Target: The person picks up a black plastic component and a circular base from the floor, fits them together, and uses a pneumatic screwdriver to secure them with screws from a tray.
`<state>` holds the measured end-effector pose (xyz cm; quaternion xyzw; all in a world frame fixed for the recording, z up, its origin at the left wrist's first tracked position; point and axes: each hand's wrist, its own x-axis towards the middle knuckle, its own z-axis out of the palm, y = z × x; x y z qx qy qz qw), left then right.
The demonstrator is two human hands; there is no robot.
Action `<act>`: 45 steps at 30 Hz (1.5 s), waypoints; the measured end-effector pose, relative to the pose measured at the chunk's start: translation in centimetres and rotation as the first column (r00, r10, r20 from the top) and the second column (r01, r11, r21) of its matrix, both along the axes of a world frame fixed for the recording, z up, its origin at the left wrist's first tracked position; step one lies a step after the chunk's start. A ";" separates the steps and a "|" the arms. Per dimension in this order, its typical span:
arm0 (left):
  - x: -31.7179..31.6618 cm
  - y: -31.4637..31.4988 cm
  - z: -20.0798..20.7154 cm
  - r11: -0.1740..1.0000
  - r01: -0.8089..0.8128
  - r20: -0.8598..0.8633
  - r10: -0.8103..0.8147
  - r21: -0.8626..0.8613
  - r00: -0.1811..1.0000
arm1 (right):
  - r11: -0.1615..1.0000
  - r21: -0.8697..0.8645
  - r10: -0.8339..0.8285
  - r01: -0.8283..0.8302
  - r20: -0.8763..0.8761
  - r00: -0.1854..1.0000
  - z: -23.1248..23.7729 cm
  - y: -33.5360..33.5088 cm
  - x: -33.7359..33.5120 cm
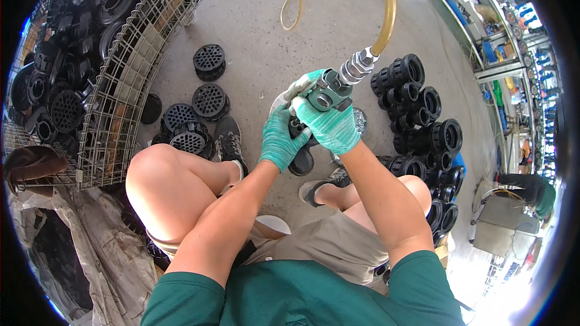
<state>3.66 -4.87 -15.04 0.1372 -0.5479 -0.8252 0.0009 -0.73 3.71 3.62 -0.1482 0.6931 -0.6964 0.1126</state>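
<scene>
Green knitted gloves cover both my hands. My right hand (331, 130) is closed round a green-grey air impact wrench (326, 92), raised in front of my knees. A silver metal coupling (357, 65) joins the wrench to a yellow air hose (388, 15). Just below and left of the wrench, my left hand (280, 140) is closed on a black plastic part (301, 162); its rounded end sticks out under the gloves. Fingers and wrench cover most of this part, and the wrench's working end is hidden.
Black perforated round pieces (209, 101) lie on the floor at left, beside a wire cage (136, 42) heaped with black parts. Stacked black ring-shaped fittings (444, 136) stand at right. Farther right are shelves (498, 69) and a metal box (506, 223). The hose loops overhead.
</scene>
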 end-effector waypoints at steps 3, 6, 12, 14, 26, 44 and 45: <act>-0.4 0.0 -1.0 0.999 0.040 0.010 -0.040 -0.009 0.999 | 0.993 -0.113 -0.034 0.039 0.043 0.999 0.2 -0.2 0.4; -0.6 0.6 -0.5 0.986 -0.063 0.065 0.053 0.157 0.996 | 1.000 0.015 -0.008 0.008 0.001 1.000 -0.1 0.0 0.0; -0.4 -0.1 1.3 0.986 0.005 0.103 -0.022 0.164 0.994 | 0.998 -0.023 -0.058 0.057 -0.046 0.997 0.2 0.2 0.1; 0.5 -0.5 2.3 0.894 0.046 -0.068 -0.085 -0.446 0.994 | 0.992 0.015 -0.124 0.128 -0.166 0.978 0.7 0.7 -0.4; 0.8 -0.6 3.4 0.684 -0.063 -0.135 -0.053 -0.726 0.989 | 0.916 -0.236 -0.370 0.324 -0.189 0.910 1.8 3.5 -4.3; 0.7 -0.6 3.2 0.617 -0.104 -0.200 -0.089 -0.780 0.976 | 0.940 -0.061 -0.340 0.335 -0.211 0.916 -0.5 3.0 -4.9; 0.7 -0.6 3.1 0.617 -0.105 -0.199 -0.086 -0.780 0.976 | 0.944 -0.009 -0.325 0.331 -0.212 0.922 -0.6 3.2 -4.8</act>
